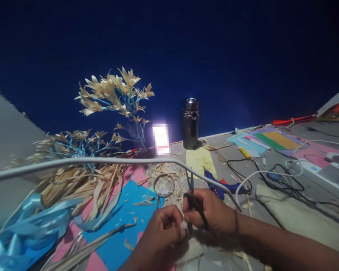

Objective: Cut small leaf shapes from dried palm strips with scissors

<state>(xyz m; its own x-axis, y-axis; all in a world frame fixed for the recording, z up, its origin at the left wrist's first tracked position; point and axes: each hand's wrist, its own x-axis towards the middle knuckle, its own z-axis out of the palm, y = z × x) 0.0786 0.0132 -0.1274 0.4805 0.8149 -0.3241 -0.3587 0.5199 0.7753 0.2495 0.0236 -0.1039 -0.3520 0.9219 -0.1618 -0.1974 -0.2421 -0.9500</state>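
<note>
My right hand point(214, 212) is wrapped round dark scissors point(190, 180), whose blades point up and away from me. My left hand point(167, 230) is closed in a pinch close beside it, fingertips almost meeting those of the right. A small pale scrap shows between the two hands, too little of it visible to name. Beneath and beyond them lie many cut bits of dry husk point(169, 171) and a roll of tape point(164, 185). At the left stand branches of husk flowers point(113, 94) with blue stems.
A white cable point(101, 160) crosses in front of my hands. Behind it stand a dark flask point(191, 130) and a bright screen point(161, 139). A blue glue gun point(228, 187), black cords and a power strip point(322, 175) lie right; blue ribbon point(31, 222) and blue paper point(121, 218) left.
</note>
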